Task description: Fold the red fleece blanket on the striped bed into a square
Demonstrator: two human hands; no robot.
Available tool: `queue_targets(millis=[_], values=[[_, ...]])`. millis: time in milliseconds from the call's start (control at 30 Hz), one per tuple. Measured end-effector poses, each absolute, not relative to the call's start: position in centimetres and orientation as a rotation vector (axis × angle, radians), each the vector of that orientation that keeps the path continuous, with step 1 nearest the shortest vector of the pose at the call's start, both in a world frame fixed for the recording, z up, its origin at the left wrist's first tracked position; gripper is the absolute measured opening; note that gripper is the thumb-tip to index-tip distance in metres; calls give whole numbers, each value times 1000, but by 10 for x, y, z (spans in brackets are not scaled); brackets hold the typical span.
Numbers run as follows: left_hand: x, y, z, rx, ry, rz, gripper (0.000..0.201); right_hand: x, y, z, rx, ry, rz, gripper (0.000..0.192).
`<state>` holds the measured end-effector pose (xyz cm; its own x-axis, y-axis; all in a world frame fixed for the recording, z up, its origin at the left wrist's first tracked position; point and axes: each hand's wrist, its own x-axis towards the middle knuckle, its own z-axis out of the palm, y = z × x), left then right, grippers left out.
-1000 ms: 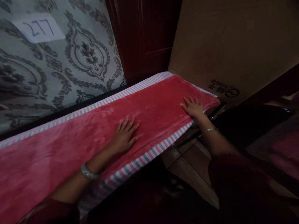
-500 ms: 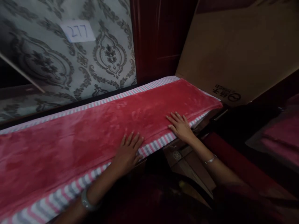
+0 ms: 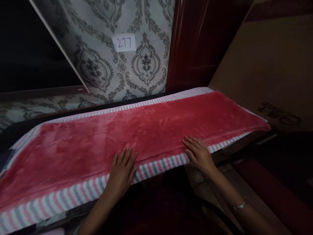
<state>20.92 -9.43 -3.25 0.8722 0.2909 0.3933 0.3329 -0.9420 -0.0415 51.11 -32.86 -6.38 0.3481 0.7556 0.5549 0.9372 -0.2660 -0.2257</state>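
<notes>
Red plush blanket with a striped pink, grey and white border lay spread flat along a long surface below the patterned wall; the left hand rested palm down on its near striped edge, fingers spread, gripping nothing. The right hand lay flat there too, fingers loosely apart; a cardboard box stood at the blanket's far right end.

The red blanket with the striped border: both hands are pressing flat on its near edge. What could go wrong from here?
1. The striped border reaches the near edge, so the red blanket might slip down if the left hand and right hand drag it closer.
2. The cardboard box leans close beside the blanket's far right end; a tug could possibly disturb it.
3. The dim lighting may hide wrinkles.
</notes>
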Motion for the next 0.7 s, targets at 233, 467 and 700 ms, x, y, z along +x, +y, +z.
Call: queue_targets(millis=[233, 467, 700], values=[[221, -80, -31, -2839, -278, -867, 27, 517, -309, -48, -1984, -1623, -401, 32], [234, -81, -27, -2779, -181, -1071, 20, 522, -310, -44, -1962, -1599, -594, 34], [228, -82, -19, -3002, -220, -1011, 23, 518, -324, -48, -1858, -1613, -558, 25]])
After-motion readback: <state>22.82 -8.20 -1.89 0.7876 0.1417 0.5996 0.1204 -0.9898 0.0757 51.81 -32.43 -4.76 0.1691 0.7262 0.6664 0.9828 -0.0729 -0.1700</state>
